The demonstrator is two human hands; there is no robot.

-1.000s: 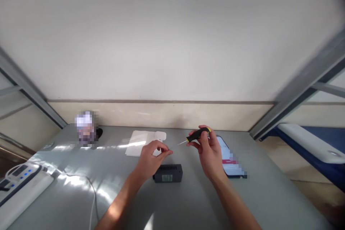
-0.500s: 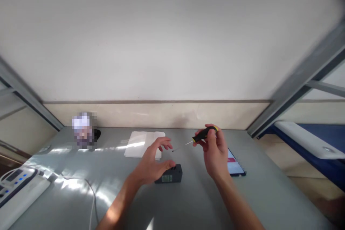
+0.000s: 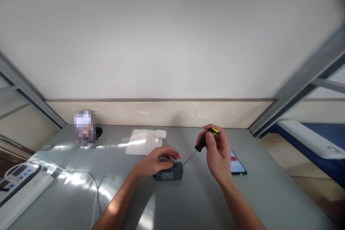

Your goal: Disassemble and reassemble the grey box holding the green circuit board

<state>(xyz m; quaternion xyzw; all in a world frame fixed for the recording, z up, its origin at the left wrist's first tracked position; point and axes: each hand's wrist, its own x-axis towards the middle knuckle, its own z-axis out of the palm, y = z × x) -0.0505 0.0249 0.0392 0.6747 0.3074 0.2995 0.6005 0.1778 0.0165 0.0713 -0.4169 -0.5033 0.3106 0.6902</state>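
Observation:
A small dark grey box [image 3: 174,173] with vent slots on top and a pale green label on its front sits on the grey table. My left hand [image 3: 154,161] holds it from the left, thumb along the top and fingers curving over the far side. In my right hand [image 3: 217,152] is a screwdriver [image 3: 202,145] with a black and yellow handle, gripped with the thumb along it. Its thin shaft slants down to the left, the tip at the box's right end. Whether the tip sits in a screw is too small to tell.
Behind the box lie white papers [image 3: 138,142] with a small white object [image 3: 160,134] on them. A tablet or phone [image 3: 237,165] is partly behind my right hand. At left are a power strip [image 3: 20,176], a white cable [image 3: 81,172] and a blurred item [image 3: 85,129].
My left hand has come down onto the box from just above it. The screwdriver has tilted more steeply, and its tip has moved down to the box's right end.

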